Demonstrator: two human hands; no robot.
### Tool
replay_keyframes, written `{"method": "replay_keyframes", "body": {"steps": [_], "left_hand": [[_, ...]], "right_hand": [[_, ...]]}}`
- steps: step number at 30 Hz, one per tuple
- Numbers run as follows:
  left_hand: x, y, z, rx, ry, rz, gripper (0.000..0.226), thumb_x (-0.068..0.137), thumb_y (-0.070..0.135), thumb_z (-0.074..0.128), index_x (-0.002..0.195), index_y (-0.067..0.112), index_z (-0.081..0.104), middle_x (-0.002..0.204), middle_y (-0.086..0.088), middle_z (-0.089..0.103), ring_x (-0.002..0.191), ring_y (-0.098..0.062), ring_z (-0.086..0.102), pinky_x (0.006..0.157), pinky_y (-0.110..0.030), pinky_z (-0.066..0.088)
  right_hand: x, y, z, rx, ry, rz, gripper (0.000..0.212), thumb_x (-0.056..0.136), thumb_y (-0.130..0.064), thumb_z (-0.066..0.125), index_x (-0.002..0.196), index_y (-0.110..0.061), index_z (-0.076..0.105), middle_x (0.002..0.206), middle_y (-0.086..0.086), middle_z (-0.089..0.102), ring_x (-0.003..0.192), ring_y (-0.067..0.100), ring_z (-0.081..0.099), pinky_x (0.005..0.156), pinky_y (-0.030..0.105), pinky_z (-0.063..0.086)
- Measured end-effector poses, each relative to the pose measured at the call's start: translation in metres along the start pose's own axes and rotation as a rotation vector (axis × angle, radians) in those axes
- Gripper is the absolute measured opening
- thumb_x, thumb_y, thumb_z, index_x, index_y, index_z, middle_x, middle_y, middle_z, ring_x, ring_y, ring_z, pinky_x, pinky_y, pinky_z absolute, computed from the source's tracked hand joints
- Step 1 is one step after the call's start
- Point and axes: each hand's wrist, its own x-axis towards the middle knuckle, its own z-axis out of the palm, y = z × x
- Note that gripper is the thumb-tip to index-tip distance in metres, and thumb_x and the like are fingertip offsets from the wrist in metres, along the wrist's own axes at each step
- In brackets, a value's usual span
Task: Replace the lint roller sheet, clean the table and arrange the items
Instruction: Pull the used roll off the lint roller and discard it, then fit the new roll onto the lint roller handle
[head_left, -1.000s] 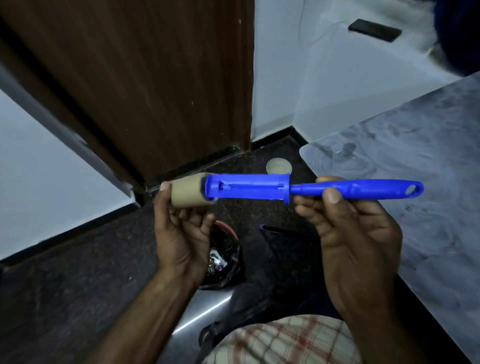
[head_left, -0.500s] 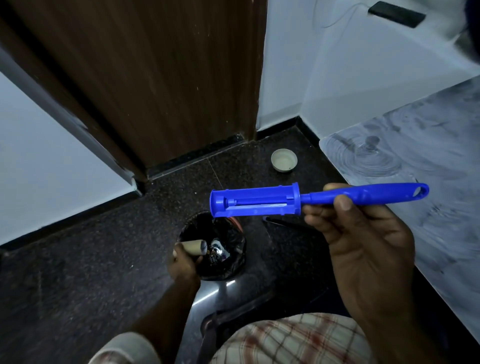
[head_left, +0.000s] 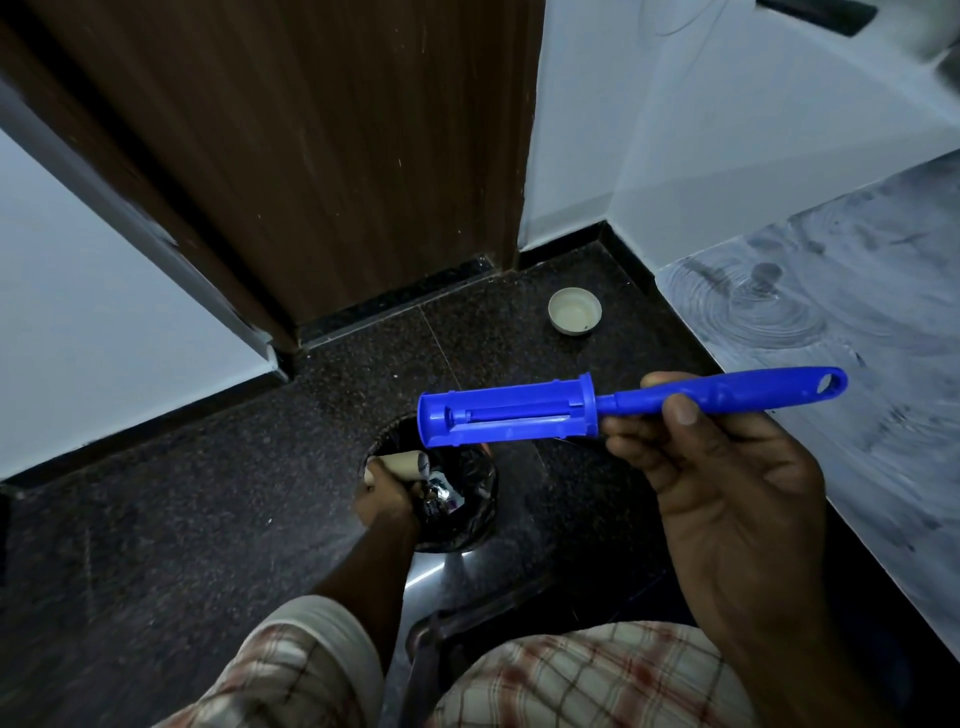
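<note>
Item: blue lint roller handle (head_left: 631, 402). Gripped by the handle in right hand (head_left: 727, 483), held level, bare spindle pointing toward the left hand; no sheet roll fitted.

Item: spent cardboard core (head_left: 402, 464). Pulled off the spindle a second ago; now lowered and clasped in left hand (head_left: 383, 501), poised at the rim of the bin. Judged: old roll removed, disposal in hand, fresh roll yet to be fitted.

Container: black-lined bin (head_left: 467, 499), just beyond the left hand, below the spindle. Contents: crumpled shiny wrappers, otherwise too dark to tell.

Container: small shallow cap (head_left: 574, 311), on the floor beyond the right hand. Apparently empty.

Table (head_left: 857, 332): marbled top, right of the right hand.
</note>
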Motion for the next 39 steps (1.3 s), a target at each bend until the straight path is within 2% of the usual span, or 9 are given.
{"method": "replay_keyframes", "body": {"steps": [6, 9, 14, 19, 24, 28, 34, 36, 39], "left_hand": [[0.001, -0.004, -0.006, 0.037, -0.172, -0.094, 0.062, 0.112, 0.047, 0.044, 0.152, 0.001, 0.053, 0.156, -0.026, 0.055, 0.144, -0.043, 0.055, 0.121, -0.058, 0.044], [-0.008, 0.001, -0.001, -0.074, -0.27, -0.15, 0.062, 0.114, 0.043, 0.037, 0.154, -0.003, 0.05, 0.159, -0.031, 0.049, 0.143, -0.047, 0.053, 0.123, -0.064, 0.039], [-0.042, 0.033, 0.03, -0.182, -0.233, -0.115, 0.067, 0.112, 0.051, 0.037, 0.159, 0.003, 0.045, 0.166, -0.018, 0.046, 0.152, -0.034, 0.046, 0.127, -0.045, 0.038], [-0.081, 0.074, 0.063, -0.289, -0.491, -0.058, 0.042, 0.115, 0.044, 0.036, 0.137, 0.012, 0.052, 0.143, -0.016, 0.055, 0.12, -0.032, 0.06, 0.114, -0.045, 0.044], [-0.149, 0.114, 0.07, -0.433, -0.71, 0.028, 0.061, 0.112, 0.044, 0.04, 0.156, 0.003, 0.048, 0.161, -0.017, 0.052, 0.152, -0.031, 0.048, 0.129, -0.051, 0.034], [-0.213, 0.132, 0.065, -0.436, -0.923, 0.146, 0.064, 0.11, 0.048, 0.037, 0.155, 0.005, 0.051, 0.155, -0.017, 0.06, 0.147, -0.03, 0.055, 0.127, -0.05, 0.039], [-0.303, 0.139, 0.071, -0.402, -1.194, 0.283, 0.065, 0.11, 0.049, 0.031, 0.153, 0.007, 0.053, 0.148, -0.013, 0.067, 0.141, -0.027, 0.062, 0.121, -0.046, 0.046], [-0.331, 0.135, 0.078, -0.385, -1.279, 0.294, 0.065, 0.11, 0.049, 0.03, 0.153, 0.007, 0.054, 0.148, -0.013, 0.067, 0.142, -0.027, 0.062, 0.12, -0.047, 0.047], [-0.37, 0.122, 0.09, -0.345, -1.396, 0.301, 0.065, 0.11, 0.05, 0.031, 0.152, 0.007, 0.055, 0.149, -0.014, 0.067, 0.142, -0.028, 0.062, 0.118, -0.047, 0.048]], "right_hand": [[-0.001, -0.002, 0.001, 0.007, -0.018, -0.003, 0.022, 0.091, -0.009, 0.061, 0.109, 0.004, 0.068, 0.091, 0.013, 0.078, 0.08, 0.026, 0.077, 0.076, 0.03, 0.063], [-0.001, -0.003, -0.001, 0.018, -0.028, -0.003, 0.025, 0.09, -0.012, 0.064, 0.11, 0.002, 0.069, 0.092, 0.014, 0.077, 0.081, 0.026, 0.077, 0.076, 0.031, 0.063], [0.0, -0.009, -0.003, 0.048, -0.034, -0.011, 0.023, 0.089, -0.014, 0.065, 0.107, -0.001, 0.072, 0.093, 0.014, 0.078, 0.081, 0.026, 0.077, 0.075, 0.03, 0.063], [0.0, -0.024, -0.007, 0.089, -0.022, -0.058, 0.02, 0.088, -0.015, 0.067, 0.103, -0.004, 0.075, 0.1, 0.013, 0.077, 0.082, 0.027, 0.077, 0.074, 0.031, 0.062], [-0.005, -0.047, -0.015, 0.131, -0.002, -0.119, 0.023, 0.087, -0.016, 0.067, 0.103, 0.0, 0.072, 0.093, 0.014, 0.077, 0.08, 0.027, 0.076, 0.075, 0.031, 0.062], [-0.012, -0.071, -0.023, 0.155, 0.021, -0.197, 0.022, 0.083, -0.02, 0.077, 0.098, -0.005, 0.076, 0.092, 0.013, 0.077, 0.078, 0.025, 0.076, 0.073, 0.031, 0.062], [-0.024, -0.108, -0.046, 0.186, 0.132, -0.349, 0.018, 0.088, -0.011, 0.062, 0.093, -0.007, 0.079, 0.09, 0.01, 0.077, 0.074, 0.022, 0.077, 0.07, 0.029, 0.062], [-0.028, -0.122, -0.054, 0.216, 0.161, -0.394, 0.016, 0.084, -0.018, 0.07, 0.091, -0.007, 0.08, 0.088, 0.009, 0.076, 0.072, 0.021, 0.077, 0.068, 0.028, 0.062], [-0.034, -0.145, -0.069, 0.224, 0.208, -0.462, 0.037, 0.067, -0.034, 0.087, 0.092, -0.008, 0.08, 0.087, 0.008, 0.076, 0.07, 0.02, 0.076, 0.066, 0.026, 0.061]]}}
